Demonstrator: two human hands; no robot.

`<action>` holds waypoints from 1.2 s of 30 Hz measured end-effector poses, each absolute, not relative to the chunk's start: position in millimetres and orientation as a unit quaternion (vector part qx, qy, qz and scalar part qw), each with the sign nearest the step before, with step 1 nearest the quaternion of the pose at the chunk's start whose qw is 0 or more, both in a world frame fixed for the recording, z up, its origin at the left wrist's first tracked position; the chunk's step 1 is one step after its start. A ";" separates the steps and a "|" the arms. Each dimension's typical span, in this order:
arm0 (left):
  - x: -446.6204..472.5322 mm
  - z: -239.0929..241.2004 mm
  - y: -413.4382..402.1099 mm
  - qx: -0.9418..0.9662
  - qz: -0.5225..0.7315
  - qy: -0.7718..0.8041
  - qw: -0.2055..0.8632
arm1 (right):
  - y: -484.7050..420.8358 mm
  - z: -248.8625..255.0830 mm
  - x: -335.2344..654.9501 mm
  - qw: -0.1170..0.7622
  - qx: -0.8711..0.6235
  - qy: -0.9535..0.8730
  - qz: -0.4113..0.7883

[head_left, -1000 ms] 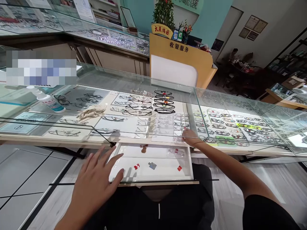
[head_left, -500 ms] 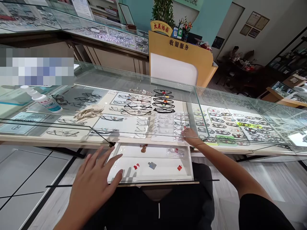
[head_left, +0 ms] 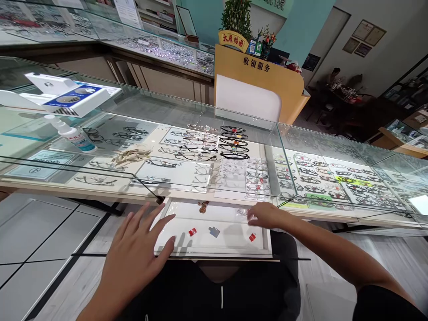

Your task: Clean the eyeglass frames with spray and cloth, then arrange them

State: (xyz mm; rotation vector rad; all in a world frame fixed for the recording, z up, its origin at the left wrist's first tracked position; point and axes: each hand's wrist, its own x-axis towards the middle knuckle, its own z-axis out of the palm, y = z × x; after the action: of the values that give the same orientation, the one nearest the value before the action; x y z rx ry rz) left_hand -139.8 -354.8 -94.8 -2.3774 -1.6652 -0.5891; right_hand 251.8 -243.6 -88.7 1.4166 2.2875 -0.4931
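My left hand (head_left: 138,249) hovers at the left side of the pulled-out white drawer (head_left: 200,247), fingers spread and holding nothing. My right hand (head_left: 267,215) is over the drawer's back right corner, with its fingers curled down at a clear, shiny item (head_left: 241,213). That item looks like clear glasses or plastic wrap; the hand covers part of it, so what the fingertips grip is hidden. Also in the drawer lie a brown tag-like piece (head_left: 202,207), a red tag (head_left: 192,232), a grey tag (head_left: 214,231) and another red tag (head_left: 252,237).
Behind the drawer, the glass display case (head_left: 187,100) holds clear glasses (head_left: 257,180), dark-framed glasses (head_left: 235,155) and a beige cloth (head_left: 132,156). A spray bottle (head_left: 75,136) and an opened box (head_left: 78,99) are at left. The case's glass edge crosses above the drawer.
My right hand has come back from the clear glasses in the case, down to the drawer's back right corner. My left hand stays spread in nearly the same place. The view has shifted slightly.
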 end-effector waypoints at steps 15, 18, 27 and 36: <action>-141.9 -96.1 -356.1 -0.794 -0.190 -0.574 0.071 | -62.4 17.0 180.0 0.060 0.452 0.890 -0.020; -141.5 -95.4 -357.4 -0.789 -0.189 -0.580 0.068 | -55.5 12.6 178.7 0.073 0.450 0.890 -0.025; -141.8 -95.8 -358.7 -0.790 -0.200 -0.576 0.066 | -93.1 35.4 187.6 0.005 0.424 0.902 -0.079; -138.3 -92.8 -358.1 -0.786 -0.190 -0.586 0.049 | -252.2 -9.2 195.6 0.073 0.351 0.885 -0.298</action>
State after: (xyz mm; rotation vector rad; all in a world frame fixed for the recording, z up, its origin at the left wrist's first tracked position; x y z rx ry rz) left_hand -138.3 -358.1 -92.8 -2.3953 -1.7864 -0.5783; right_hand 195.6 -252.2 -9.2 1.0528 2.6583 -0.8936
